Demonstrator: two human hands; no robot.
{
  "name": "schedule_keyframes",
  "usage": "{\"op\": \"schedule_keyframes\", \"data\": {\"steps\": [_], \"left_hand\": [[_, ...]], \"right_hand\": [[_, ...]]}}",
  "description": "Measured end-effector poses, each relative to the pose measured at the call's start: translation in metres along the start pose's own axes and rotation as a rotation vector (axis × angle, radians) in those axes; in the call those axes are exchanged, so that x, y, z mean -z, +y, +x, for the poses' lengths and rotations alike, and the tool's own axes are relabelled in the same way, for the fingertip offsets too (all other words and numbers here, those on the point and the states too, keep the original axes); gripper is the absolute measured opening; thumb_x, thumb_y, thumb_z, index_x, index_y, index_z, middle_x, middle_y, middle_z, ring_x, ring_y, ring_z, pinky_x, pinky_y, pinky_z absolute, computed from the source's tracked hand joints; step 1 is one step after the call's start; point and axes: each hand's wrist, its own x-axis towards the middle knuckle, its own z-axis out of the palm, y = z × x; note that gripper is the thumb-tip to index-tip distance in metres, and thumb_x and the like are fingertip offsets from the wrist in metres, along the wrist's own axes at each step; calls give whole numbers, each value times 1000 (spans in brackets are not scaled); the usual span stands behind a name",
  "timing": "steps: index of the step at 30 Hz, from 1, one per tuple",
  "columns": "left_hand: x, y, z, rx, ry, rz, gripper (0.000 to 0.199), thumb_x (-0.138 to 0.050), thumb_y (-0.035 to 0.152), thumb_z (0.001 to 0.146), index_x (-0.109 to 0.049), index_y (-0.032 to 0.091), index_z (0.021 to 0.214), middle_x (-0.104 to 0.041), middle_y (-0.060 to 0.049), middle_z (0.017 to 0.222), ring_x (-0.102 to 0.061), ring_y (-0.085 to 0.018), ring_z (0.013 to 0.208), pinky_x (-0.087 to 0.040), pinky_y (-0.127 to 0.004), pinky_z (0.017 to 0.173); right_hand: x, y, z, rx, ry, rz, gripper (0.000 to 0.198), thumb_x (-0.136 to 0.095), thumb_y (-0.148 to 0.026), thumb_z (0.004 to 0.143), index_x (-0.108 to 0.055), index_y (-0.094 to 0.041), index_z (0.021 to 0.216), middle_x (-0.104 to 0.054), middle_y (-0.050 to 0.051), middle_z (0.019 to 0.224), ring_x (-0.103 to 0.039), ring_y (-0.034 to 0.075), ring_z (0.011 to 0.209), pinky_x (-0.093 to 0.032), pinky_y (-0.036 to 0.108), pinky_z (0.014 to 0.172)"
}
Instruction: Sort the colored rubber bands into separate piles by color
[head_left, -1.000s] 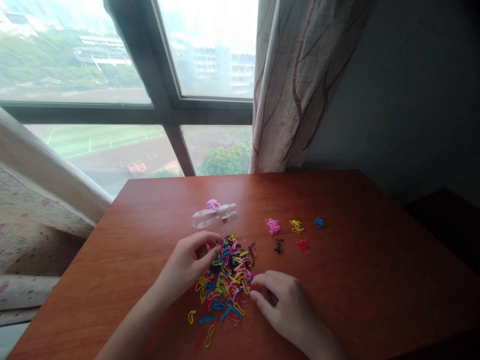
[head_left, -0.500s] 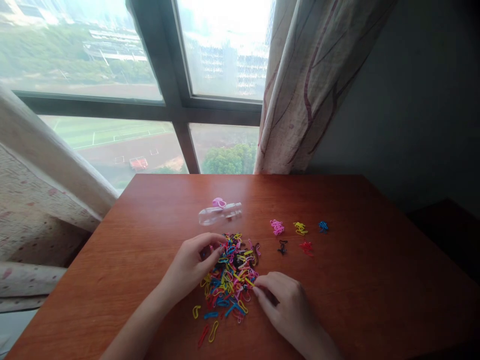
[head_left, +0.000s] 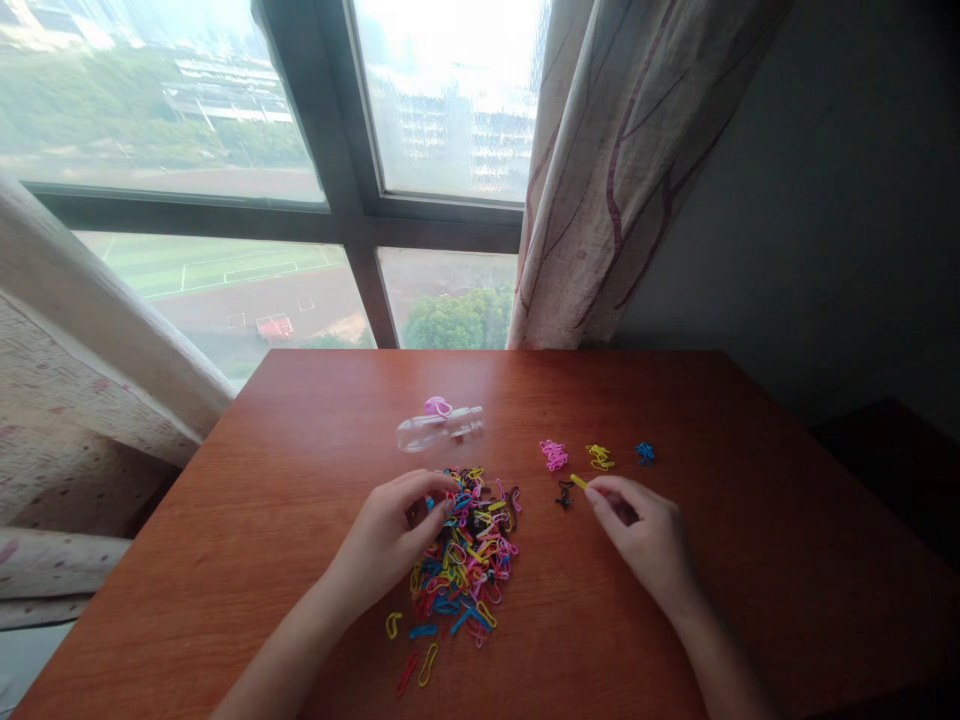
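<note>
A heap of small coloured rubber bands [head_left: 472, 560] lies on the table, with pink, yellow, blue, red and black ones mixed. My left hand [head_left: 401, 525] rests at the heap's upper left, thumb and forefinger tips drawn together among the bands; whatever is between them is hidden. Between the thumb and fingers of my right hand [head_left: 637, 530] is a yellow rubber band [head_left: 578, 481], its end poking out to the left. Just beyond that hand are small piles of pink bands [head_left: 553, 455], yellow bands [head_left: 599, 457] and blue bands [head_left: 646, 453]. Black bands [head_left: 564, 495] lie beside its fingertips.
Behind the heap a clear bottle-shaped container [head_left: 439, 430] lies on its side, a pink piece [head_left: 438, 406] at its top. A few stray bands [head_left: 427, 664] lie in front of the heap. The brown table [head_left: 187, 540] reaches to a window flanked by curtains [head_left: 577, 200].
My right hand has moved from the heap's right edge up and right, carrying a yellow rubber band, and now covers the small red pile. My left hand has barely shifted.
</note>
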Motion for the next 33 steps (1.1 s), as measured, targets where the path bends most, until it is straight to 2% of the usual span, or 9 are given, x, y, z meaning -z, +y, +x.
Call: {"op": "schedule_keyframes", "data": {"steps": [2,7,14,17,21,26,33], "left_hand": [[-1,1,0,-10,-1,0,17,-56,23,89,-71,17,95,-72,-4,84,-58,-14,67,-44,-22,58],[-1,1,-2,-20,-9,-2,16,-56,21,89,-70,18,96,-72,-4,86,-60,-15,69,-44,-22,60],[0,-1,-2,-13,-13,10,16,-55,21,90,-70,17,97,-70,-3,82,-54,-13,63,-41,-22,59],[0,-2,-3,-10,-19,5,17,-55,22,90,-70,17,98,-70,-3,83,-52,-13,62,-41,-22,59],[0,-1,-3,-5,-27,10,17,-55,23,90,-70,17,98,-70,-2,82,-51,-12,61,-40,-22,57],[2,-3,-2,-23,-14,58,17,-55,21,91,-69,18,98,-69,-2,82,-55,-13,64,-42,-23,60],[-1,-8,-2,-44,-18,217,15,-56,22,90,-69,21,98,-68,-3,89,-62,-17,76,-45,-25,67]], "right_hand": [[11,23,17,-36,60,-80,28,-56,-43,90,-71,-20,84,-70,4,69,-62,17,58,-48,26,56],[20,58,41,-38,52,-190,32,-54,-46,89,-71,-20,81,-69,4,66,-63,18,58,-46,26,56],[14,67,40,-59,6,-237,29,-56,-45,89,-71,-21,82,-68,3,64,-61,18,56,-45,27,56],[14,66,39,-73,-9,-217,29,-55,-44,89,-72,-21,85,-72,5,71,-65,19,61,-46,27,58],[17,54,37,-78,12,-193,30,-55,-45,90,-72,-21,85,-74,5,75,-67,19,64,-48,27,60],[7,21,17,-23,50,-145,27,-55,-41,92,-71,-21,84,-71,4,72,-64,18,60,-47,26,58],[-25,-32,-28,69,-119,43,19,-51,-27,96,-67,-21,86,-68,2,72,-60,15,59,-44,23,56]]}}
